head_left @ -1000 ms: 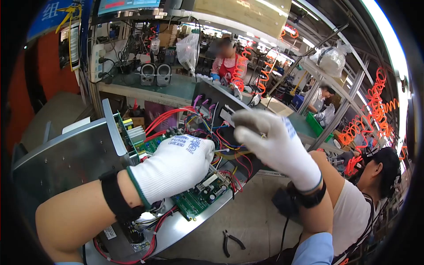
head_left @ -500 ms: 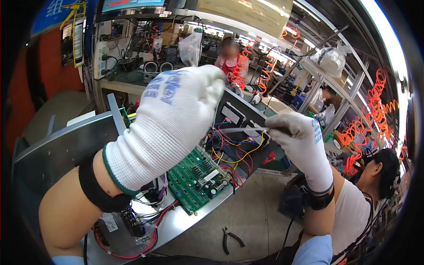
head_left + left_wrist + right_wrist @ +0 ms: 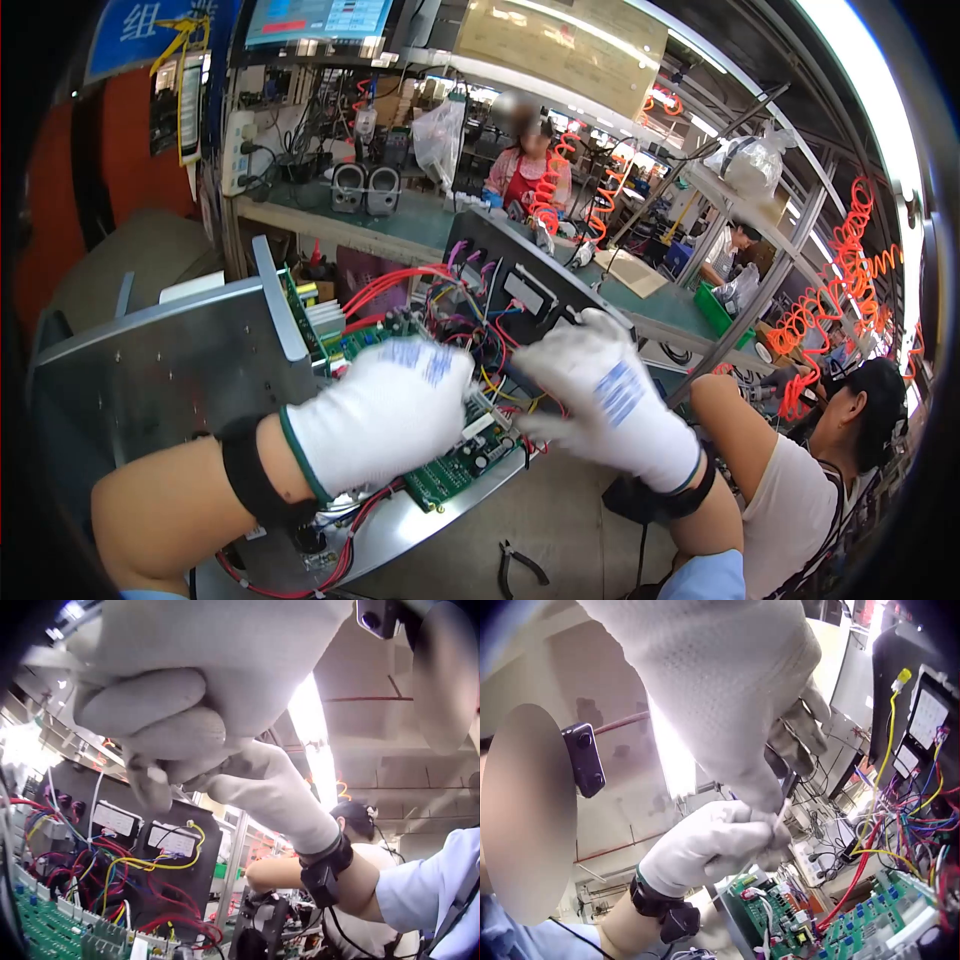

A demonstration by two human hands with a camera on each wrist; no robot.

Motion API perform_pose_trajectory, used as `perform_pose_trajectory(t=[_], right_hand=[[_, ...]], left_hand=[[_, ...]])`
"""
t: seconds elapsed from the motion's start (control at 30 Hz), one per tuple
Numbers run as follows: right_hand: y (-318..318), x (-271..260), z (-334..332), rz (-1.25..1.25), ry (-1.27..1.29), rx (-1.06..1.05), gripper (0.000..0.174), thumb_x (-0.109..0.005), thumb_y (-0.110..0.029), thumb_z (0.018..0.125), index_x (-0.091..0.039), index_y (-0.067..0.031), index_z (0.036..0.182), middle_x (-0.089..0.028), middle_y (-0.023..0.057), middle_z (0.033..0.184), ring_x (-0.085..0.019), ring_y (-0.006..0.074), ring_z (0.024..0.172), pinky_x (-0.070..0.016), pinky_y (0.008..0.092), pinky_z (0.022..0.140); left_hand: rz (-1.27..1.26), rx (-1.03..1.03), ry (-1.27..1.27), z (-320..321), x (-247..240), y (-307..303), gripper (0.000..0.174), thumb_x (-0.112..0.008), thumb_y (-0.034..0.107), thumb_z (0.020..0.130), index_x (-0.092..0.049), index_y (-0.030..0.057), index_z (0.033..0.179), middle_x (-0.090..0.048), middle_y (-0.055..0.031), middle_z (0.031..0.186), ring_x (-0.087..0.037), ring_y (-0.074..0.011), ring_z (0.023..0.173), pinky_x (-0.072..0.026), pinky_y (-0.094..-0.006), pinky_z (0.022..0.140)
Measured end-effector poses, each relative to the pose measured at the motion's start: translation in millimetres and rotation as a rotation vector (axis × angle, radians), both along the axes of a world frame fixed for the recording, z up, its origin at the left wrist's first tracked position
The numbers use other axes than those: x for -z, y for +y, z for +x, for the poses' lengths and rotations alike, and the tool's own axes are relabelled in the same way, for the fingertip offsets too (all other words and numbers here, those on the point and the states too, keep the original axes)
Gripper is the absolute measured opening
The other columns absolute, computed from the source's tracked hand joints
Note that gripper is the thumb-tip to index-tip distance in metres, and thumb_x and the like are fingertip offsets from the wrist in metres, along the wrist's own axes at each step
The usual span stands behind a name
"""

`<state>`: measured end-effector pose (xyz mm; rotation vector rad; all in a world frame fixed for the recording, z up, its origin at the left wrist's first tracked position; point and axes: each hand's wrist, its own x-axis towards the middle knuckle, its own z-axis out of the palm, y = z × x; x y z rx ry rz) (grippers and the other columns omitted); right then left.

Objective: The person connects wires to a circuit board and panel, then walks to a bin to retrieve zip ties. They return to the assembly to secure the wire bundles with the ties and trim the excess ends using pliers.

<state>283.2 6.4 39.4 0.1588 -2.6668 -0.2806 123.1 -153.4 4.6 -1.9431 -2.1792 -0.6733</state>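
Observation:
My left hand (image 3: 385, 400), in a white knit glove, is over the green circuit board (image 3: 440, 485) of an opened metal unit. Its curled fingers pinch a thin white strip with a small thick end, which looks like a cable tie (image 3: 782, 814). Just to the right, my gloved right hand (image 3: 608, 400) has its fingers and thumb spread apart, the fingertips close to the left hand. Behind both hands runs a bundle of coloured wires (image 3: 112, 862), partly covered by the gloves in the head view. A dark panel (image 3: 575, 285) with white-labelled parts stands behind the wires.
A grey metal housing (image 3: 170, 370) rises at left. Pliers-like cutters (image 3: 520, 570) lie on the surface near the front edge. A person in a white top (image 3: 800, 500) sits close on the right. Beyond the unit, a green bench (image 3: 420, 230) holds two round-faced grey devices (image 3: 365, 190).
The left hand rose from the board, then came back down over it. My right hand, lately near the strip's end at the right, has moved left and down with its fingers spread.

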Motion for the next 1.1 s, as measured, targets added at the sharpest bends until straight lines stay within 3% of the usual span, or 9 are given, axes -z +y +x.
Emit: perform_pose_trajectory(t=[0.03, 0.13, 0.47, 0.5, 0.53, 0.67, 0.83, 0.93, 1.1], right_hand=[[3.0, 11.7, -0.1, 0.101, -0.1, 0.049, 0.041, -0.075, -0.037, 0.07, -0.063, -0.0105, 0.1, -0.066, 0.0037, 0.092, -0.058, 0.0204, 0.107, -0.0276, 0.0567, 0.106], [15.6, 28.2, -7.9, 0.337, -0.303, 0.155, 0.017, -0.065, -0.029, 0.081, -0.065, -0.0118, 0.081, -0.066, 0.0066, 0.074, -0.065, 0.0232, 0.085, -0.0333, 0.0559, 0.103], [82.6, 85.7, -62.7, 0.154, 0.014, 0.392, 0.016, -0.063, -0.024, 0.08, -0.062, -0.0134, 0.068, -0.058, 0.007, 0.057, -0.062, 0.0262, 0.066, -0.042, 0.0427, 0.092], [66.8, 62.7, -54.9, 0.089, -0.121, 0.406, 0.013, -0.063, -0.022, 0.079, -0.064, -0.0136, 0.069, -0.057, 0.006, 0.058, -0.062, 0.0246, 0.067, -0.0423, 0.0415, 0.091], [65.7, 56.8, -56.9, -0.374, -0.141, 0.523, 0.039, -0.074, -0.016, 0.07, -0.057, -0.0001, 0.1, -0.067, 0.0162, 0.081, -0.068, 0.0282, 0.084, -0.0544, 0.0355, 0.069], [86.1, 80.2, -54.8, -0.328, -0.138, 0.552, 0.041, -0.076, -0.02, 0.07, -0.056, -0.0003, 0.1, -0.068, 0.0155, 0.083, -0.068, 0.0269, 0.087, -0.054, 0.0351, 0.077], [49.5, 24.3, -41.1, 0.009, -0.345, 0.341, 0.021, -0.064, -0.021, 0.083, -0.062, -0.0057, 0.097, -0.066, 0.0118, 0.078, -0.062, 0.0318, 0.089, -0.0431, 0.0389, 0.095], [46.1, 13.4, -36.1, 0.089, -0.148, 0.146, 0.019, -0.061, -0.021, 0.086, -0.064, -0.007, 0.097, -0.065, 0.0104, 0.076, -0.06, 0.0329, 0.082, -0.0406, 0.0392, 0.096], [42.4, -6.3, -26.9, -0.528, 0.176, -0.099, 0.03, -0.06, -0.011, 0.086, -0.061, -0.001, 0.114, -0.065, 0.0204, 0.095, -0.064, 0.037, 0.09, -0.0517, 0.0411, 0.078]], left_hand=[[-0.148, -0.002, -0.042, 4.0, -2.0, -0.3, 0.017, -0.049, 0.015, 0.087, -0.063, 0.0057, 0.089, -0.063, -0.0153, 0.066, -0.066, -0.0339, 0.066, -0.0532, -0.0429, 0.066], [-0.336, -0.007, -0.06, 10.3, 13.8, 11.0, 0.021, -0.046, 0.018, 0.088, -0.061, 0.0035, 0.092, -0.065, -0.0167, 0.068, -0.067, -0.0348, 0.07, -0.0535, -0.0441, 0.07], [-0.12, -0.202, -0.392, -18.2, 47.5, 89.7, 0.017, -0.057, 0.012, 0.082, -0.069, 0.0027, 0.089, -0.065, -0.0196, 0.075, -0.066, -0.0317, 0.072, -0.0506, -0.0396, 0.069], [-0.139, -0.216, -0.417, -19.7, 49.2, 92.1, 0.016, -0.058, 0.011, 0.082, -0.069, 0.0028, 0.088, -0.065, -0.0165, 0.073, -0.066, -0.0278, 0.07, -0.0505, -0.0374, 0.067], [-0.155, -0.231, -0.443, -21.5, 52.3, 94.2, 0.014, -0.058, 0.009, 0.082, -0.07, 0.0028, 0.087, -0.065, -0.0134, 0.071, -0.066, -0.0239, 0.069, -0.0505, -0.0353, 0.066], [-0.234, -0.116, -0.589, -23.7, 50.2, 96.4, 0.014, -0.058, 0.007, 0.083, -0.069, 0.0027, 0.09, -0.065, -0.0067, 0.071, -0.065, -0.0148, 0.068, -0.0486, -0.0297, 0.059], [-0.171, -0.141, -0.794, -21.0, 44.9, 98.4, 0.012, -0.058, 0.011, 0.09, -0.066, 0.0019, 0.09, -0.065, -0.005, 0.071, -0.055, -0.0111, 0.054, -0.0442, -0.0275, 0.05], [-0.182, -0.167, -0.806, -19.6, 42.4, 100.2, 0.012, -0.059, 0.011, 0.089, -0.066, 0.0019, 0.089, -0.063, -0.0042, 0.068, -0.055, -0.0109, 0.053, -0.0434, -0.0284, 0.05], [-0.208, -0.179, -0.79, -19.6, 41.2, 100.3, 0.014, -0.059, 0.014, 0.09, -0.064, 0.0026, 0.085, -0.06, -0.0039, 0.064, -0.055, -0.0137, 0.053, -0.0434, -0.0313, 0.051]])
